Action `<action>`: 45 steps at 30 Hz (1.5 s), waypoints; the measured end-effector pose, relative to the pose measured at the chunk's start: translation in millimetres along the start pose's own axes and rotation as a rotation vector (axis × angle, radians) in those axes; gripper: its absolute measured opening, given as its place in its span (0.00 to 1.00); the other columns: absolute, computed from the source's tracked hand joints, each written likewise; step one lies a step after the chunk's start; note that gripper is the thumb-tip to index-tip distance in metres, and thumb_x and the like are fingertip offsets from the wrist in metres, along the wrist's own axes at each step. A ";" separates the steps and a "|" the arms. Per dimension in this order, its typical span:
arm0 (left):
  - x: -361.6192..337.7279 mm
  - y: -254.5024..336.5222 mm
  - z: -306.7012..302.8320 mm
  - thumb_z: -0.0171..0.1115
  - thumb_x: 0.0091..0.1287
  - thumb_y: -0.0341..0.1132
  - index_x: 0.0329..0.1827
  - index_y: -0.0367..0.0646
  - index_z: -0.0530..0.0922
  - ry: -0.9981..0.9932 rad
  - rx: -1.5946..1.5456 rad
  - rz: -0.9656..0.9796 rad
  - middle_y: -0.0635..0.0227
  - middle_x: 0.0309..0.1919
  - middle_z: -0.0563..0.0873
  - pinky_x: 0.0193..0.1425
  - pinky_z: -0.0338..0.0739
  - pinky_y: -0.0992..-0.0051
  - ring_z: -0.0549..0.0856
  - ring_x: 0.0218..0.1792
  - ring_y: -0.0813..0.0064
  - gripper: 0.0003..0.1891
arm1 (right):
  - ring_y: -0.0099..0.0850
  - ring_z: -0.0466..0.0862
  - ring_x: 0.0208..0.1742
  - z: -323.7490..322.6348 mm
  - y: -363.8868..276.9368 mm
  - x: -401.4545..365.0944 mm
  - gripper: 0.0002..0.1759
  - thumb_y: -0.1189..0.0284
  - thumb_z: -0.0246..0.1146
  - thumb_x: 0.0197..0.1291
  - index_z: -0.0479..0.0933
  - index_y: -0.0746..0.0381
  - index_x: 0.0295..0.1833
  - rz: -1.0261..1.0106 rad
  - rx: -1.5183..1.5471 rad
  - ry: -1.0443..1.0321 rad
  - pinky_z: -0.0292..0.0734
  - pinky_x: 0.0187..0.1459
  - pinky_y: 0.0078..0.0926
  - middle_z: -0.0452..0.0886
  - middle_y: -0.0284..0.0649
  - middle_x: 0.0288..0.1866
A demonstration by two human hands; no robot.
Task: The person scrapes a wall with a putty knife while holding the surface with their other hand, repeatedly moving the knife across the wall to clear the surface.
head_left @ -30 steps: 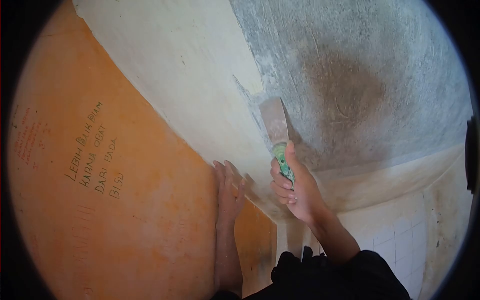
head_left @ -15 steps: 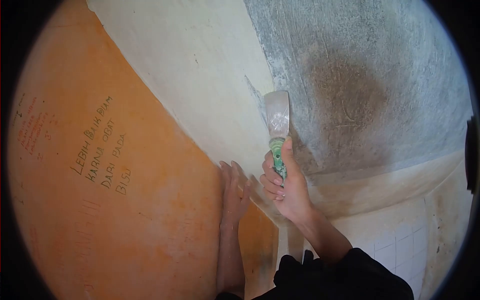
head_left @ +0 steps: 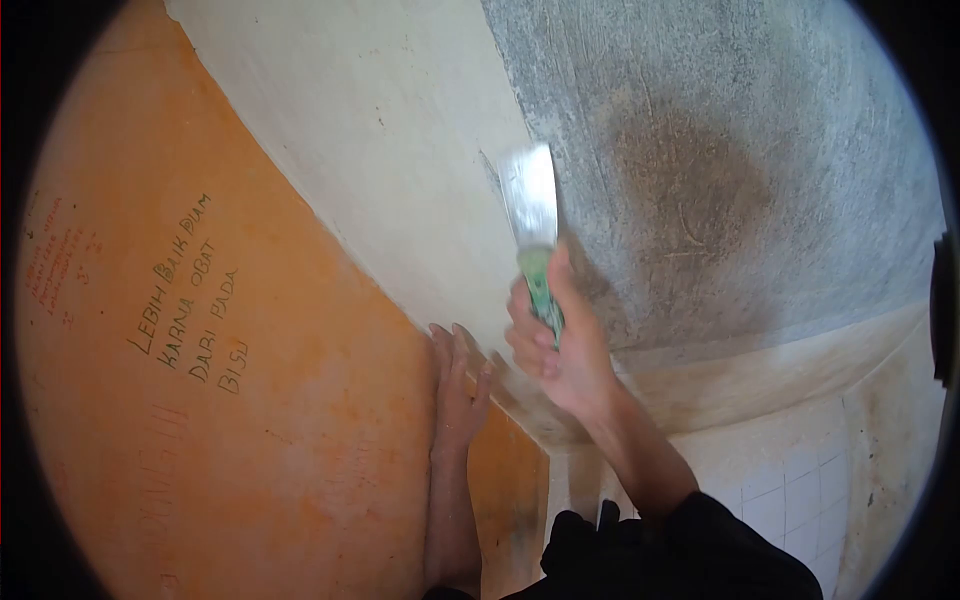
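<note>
My right hand (head_left: 578, 362) is wrapped round the green handle of a putty knife (head_left: 530, 198), thumb along its side. The broad metal blade points up and lies over the border between the cream-painted band (head_left: 370, 150) and the grey, bare-looking patch (head_left: 720, 260). A narrow grey scrape mark shows just left of the blade's tip. Lower left, my left hand (head_left: 458, 395) rests with outstretched fingers at the edge of the orange wall (head_left: 300, 480), fingertips reaching the cream band.
Dark handwriting (head_left: 185, 300) and fainter red writing cover parts of the orange wall. A brownish stain darkens the grey patch. Below it run a cream ledge (head_left: 760, 370) and white tiles (head_left: 795, 500). A dark object (head_left: 942, 310) stands at the right edge.
My right hand has moved the putty knife up and slightly left, its blade now tilted and blurred. The left hand stays at the wall, while the whole view shifts slightly.
</note>
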State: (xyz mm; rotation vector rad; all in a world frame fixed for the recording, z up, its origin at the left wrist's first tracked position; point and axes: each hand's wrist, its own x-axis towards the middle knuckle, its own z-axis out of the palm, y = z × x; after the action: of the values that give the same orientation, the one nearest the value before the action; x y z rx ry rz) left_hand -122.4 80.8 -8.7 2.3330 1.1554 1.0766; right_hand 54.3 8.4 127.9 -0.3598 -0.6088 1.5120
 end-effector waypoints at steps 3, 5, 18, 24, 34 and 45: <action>-1.4 2.7 -2.3 0.53 0.75 0.35 0.79 0.39 0.50 -0.012 0.043 -0.007 0.37 0.78 0.41 0.79 0.43 0.52 0.41 0.79 0.41 0.34 | 0.15 0.54 0.13 3.3 12.2 -6.4 0.31 0.39 0.43 0.72 0.68 0.55 0.32 0.041 0.096 -0.026 0.47 0.14 0.13 0.58 0.23 0.16; 0.6 0.3 -1.9 0.53 0.75 0.35 0.79 0.39 0.50 -0.005 0.053 0.004 0.37 0.78 0.40 0.79 0.43 0.52 0.41 0.79 0.41 0.34 | 0.16 0.54 0.13 -14.2 30.2 -9.8 0.31 0.39 0.43 0.72 0.67 0.55 0.32 0.049 0.093 -0.050 0.47 0.14 0.14 0.57 0.23 0.16; 0.2 2.6 -3.6 0.53 0.74 0.34 0.79 0.38 0.50 -0.019 0.015 -0.007 0.37 0.78 0.40 0.79 0.44 0.53 0.41 0.79 0.41 0.34 | 0.16 0.53 0.13 -16.5 46.7 -1.3 0.32 0.38 0.40 0.71 0.66 0.55 0.32 -0.038 0.148 -0.032 0.46 0.15 0.14 0.56 0.25 0.16; -1.5 -11.1 1.3 0.54 0.73 0.32 0.79 0.38 0.50 -0.010 -0.019 0.042 0.36 0.77 0.40 0.79 0.44 0.52 0.40 0.78 0.40 0.34 | 0.17 0.53 0.13 -3.7 32.0 12.9 0.33 0.38 0.39 0.72 0.66 0.56 0.31 -0.095 0.128 -0.070 0.47 0.15 0.16 0.57 0.26 0.16; -2.2 -11.6 -0.3 0.54 0.72 0.31 0.79 0.38 0.49 -0.039 -0.008 0.002 0.36 0.77 0.40 0.79 0.42 0.53 0.39 0.79 0.42 0.35 | 0.17 0.54 0.13 -10.6 51.2 3.3 0.32 0.39 0.40 0.72 0.66 0.57 0.32 -0.025 0.197 -0.024 0.48 0.16 0.17 0.58 0.25 0.17; 1.4 -2.6 1.0 0.53 0.75 0.36 0.79 0.37 0.49 0.007 -0.011 0.014 0.36 0.77 0.41 0.79 0.44 0.52 0.40 0.79 0.41 0.34 | 0.17 0.54 0.12 -13.6 31.6 -5.4 0.32 0.39 0.42 0.72 0.68 0.56 0.30 -0.054 0.183 -0.092 0.48 0.14 0.16 0.58 0.26 0.16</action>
State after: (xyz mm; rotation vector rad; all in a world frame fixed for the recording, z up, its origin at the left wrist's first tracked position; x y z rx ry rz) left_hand -122.5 83.5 -10.1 2.3342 1.1347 1.0943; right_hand 36.7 6.6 98.0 -0.1328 -0.5427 1.5255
